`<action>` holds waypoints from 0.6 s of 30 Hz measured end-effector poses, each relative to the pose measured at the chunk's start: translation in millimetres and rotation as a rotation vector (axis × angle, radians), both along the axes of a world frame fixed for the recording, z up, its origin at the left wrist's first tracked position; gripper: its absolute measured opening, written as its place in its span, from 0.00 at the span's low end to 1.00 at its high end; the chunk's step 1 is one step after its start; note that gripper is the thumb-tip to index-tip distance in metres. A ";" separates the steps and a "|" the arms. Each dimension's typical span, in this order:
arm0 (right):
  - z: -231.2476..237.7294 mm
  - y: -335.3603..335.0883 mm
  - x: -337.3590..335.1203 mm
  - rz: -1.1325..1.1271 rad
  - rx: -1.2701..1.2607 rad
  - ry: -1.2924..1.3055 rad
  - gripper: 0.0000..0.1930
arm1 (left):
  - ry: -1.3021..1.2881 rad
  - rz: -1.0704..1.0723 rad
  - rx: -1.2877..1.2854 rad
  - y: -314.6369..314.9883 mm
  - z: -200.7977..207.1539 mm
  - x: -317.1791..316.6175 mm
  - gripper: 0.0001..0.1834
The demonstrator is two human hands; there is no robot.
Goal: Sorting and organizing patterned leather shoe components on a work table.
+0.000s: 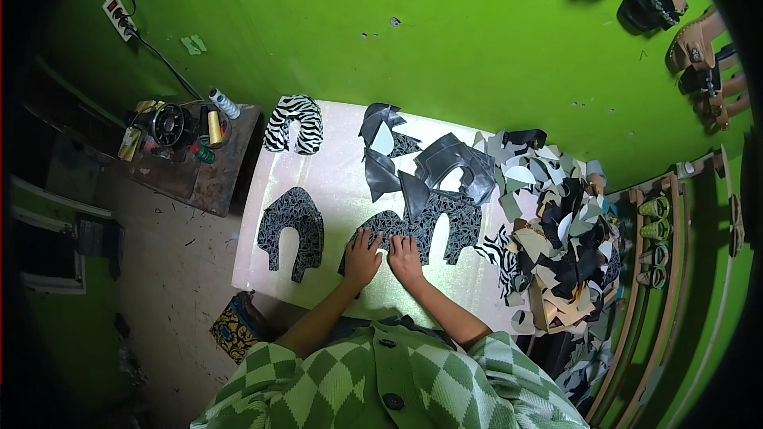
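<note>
Both hands rest on a black-and-grey patterned arch-shaped material piece (385, 223) near the middle of the white table. My left hand (363, 261) lies on its left part with fingers stretched forward. Just to its right, my right hand (405, 260) presses the same piece, fingers extended; neither hand grips anything that shows. A second patterned arch piece (459, 214) adjoins on the right, partly overlapped by black leather-like offcuts (455, 165). Farther left lies another patterned arch piece (274, 226). A zebra-striped arch stack (305, 107) sits at the far left corner.
A large heap of mixed scraps (556, 222) covers the table's right side (262, 191). Left stands a small brown sewing table (208, 183) with thread spools (214, 129). Wooden racks (669, 270) with shoes (654, 229) line the right wall. A patterned bag (236, 332) is by the table's near left corner.
</note>
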State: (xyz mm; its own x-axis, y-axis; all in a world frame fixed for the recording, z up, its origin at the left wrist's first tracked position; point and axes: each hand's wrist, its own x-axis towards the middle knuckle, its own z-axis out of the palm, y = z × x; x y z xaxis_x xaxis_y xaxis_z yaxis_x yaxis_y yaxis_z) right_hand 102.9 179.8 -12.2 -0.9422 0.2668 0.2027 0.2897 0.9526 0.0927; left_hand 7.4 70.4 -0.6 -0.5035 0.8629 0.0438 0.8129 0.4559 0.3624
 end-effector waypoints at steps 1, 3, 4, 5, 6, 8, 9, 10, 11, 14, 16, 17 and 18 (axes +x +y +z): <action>-0.3 -0.3 0.3 -0.012 0.024 -0.006 0.17 | -0.003 -0.003 0.008 -0.3 -0.7 0.7 0.29; 0.7 -1.5 -0.2 -0.013 0.029 0.013 0.16 | 0.002 -0.008 0.003 0.0 -4.1 0.5 0.30; 0.1 -1.5 0.0 -0.017 0.035 0.029 0.15 | 0.005 -0.015 0.000 0.9 -4.0 0.1 0.30; 0.3 -1.1 1.2 -0.021 0.042 0.035 0.15 | 0.011 -0.020 0.006 1.4 -3.2 0.5 0.30; 0.9 -0.3 2.9 -0.032 0.007 0.061 0.15 | 0.025 -0.024 0.024 2.3 -2.0 1.0 0.29; 9.3 1.0 3.6 -0.040 -0.021 0.098 0.14 | 0.048 -0.027 0.050 1.5 2.9 -3.2 0.28; 14.2 4.3 6.7 -0.085 -0.214 0.102 0.15 | -0.013 -0.025 0.024 1.6 5.5 -9.5 0.26; 21.1 8.4 9.4 -0.121 -0.407 0.105 0.16 | -0.074 -0.019 -0.003 1.0 7.8 -15.4 0.23; 26.4 16.9 11.0 -0.143 -0.542 0.157 0.12 | -0.089 0.043 0.105 4.0 6.6 -22.6 0.17; 30.5 37.5 10.9 -0.341 -0.865 0.330 0.08 | -0.134 0.162 0.096 11.7 13.0 -42.6 0.13; 30.9 49.0 15.8 -0.368 -0.777 0.410 0.06 | -0.118 0.223 0.061 15.4 14.7 -45.5 0.12; 30.2 52.5 17.9 -0.454 -0.848 0.358 0.06 | -0.158 0.322 0.009 16.8 14.0 -48.2 0.12; 29.1 55.1 19.0 -0.540 -0.919 0.304 0.08 | -0.198 0.422 -0.044 17.8 13.2 -50.9 0.12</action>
State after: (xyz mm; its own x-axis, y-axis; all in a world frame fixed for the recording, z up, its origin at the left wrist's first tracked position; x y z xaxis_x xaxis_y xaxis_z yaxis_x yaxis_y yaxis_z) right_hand 121.9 234.9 16.8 -0.6014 0.7949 -0.0802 0.5785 0.3640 -0.7299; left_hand -43.4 88.2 12.6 -0.8060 0.5795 -0.1207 0.4700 0.7503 0.4649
